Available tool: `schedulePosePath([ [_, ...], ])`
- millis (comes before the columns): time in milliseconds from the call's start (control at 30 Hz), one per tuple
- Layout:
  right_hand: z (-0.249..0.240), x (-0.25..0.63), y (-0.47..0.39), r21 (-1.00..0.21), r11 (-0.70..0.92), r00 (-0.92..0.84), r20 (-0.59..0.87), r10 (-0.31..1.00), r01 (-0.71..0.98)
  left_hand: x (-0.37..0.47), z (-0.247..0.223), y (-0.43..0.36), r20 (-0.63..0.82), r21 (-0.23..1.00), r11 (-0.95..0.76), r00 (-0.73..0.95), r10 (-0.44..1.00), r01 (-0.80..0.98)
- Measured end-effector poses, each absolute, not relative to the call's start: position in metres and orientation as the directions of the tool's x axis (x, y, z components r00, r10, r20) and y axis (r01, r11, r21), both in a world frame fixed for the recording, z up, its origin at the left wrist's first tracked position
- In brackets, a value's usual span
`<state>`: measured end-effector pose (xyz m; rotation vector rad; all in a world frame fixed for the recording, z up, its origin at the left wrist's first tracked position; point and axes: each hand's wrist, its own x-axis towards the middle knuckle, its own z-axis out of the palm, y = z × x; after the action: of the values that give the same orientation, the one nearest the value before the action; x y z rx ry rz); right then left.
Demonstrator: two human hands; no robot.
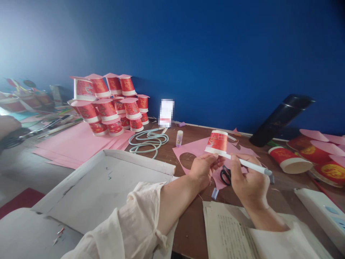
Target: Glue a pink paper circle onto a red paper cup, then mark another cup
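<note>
One red paper cup is held by its wide end in the fingers of the left hand, and one white pen is gripped in the right hand. The cup is kept upside down above the table, in front of the blue wall. It is red, with a white band at the wide end and white at the narrow end; its picture is too small to be made out. The pen is pointed at the wide end, but whether the cup is touched by it cannot be told. Below the hands, one pair of black scissors and pink paper with one big round hole can be seen. One glue stick is stood near the hole. One looped pale cord is laid farther left, beside a pile of red cups; four can be counted in its top row, and some lower ones are hidden. At the right, one black bottle is leaned near one tipped red cup.
</note>
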<state>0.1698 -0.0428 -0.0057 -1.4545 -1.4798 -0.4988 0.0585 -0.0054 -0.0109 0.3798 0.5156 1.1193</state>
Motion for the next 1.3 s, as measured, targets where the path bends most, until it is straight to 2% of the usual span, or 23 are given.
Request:
schedulePosePath([
  [333,-0.0048,0.1699,-0.0434,-0.353,0.288,0.180,0.853,0.490,0.890,0.0583,-0.0114,-0.0045,-0.232,0.518,0.411,0.339,0.912,-0.750],
  [1300,-0.0054,0.1724,-0.0416,-0.310,0.249,0.159,0.860,0.485,0.917,0.0589,-0.0147,-0.0026,-0.226,0.536,0.416,0.350,0.909,-0.735],
])
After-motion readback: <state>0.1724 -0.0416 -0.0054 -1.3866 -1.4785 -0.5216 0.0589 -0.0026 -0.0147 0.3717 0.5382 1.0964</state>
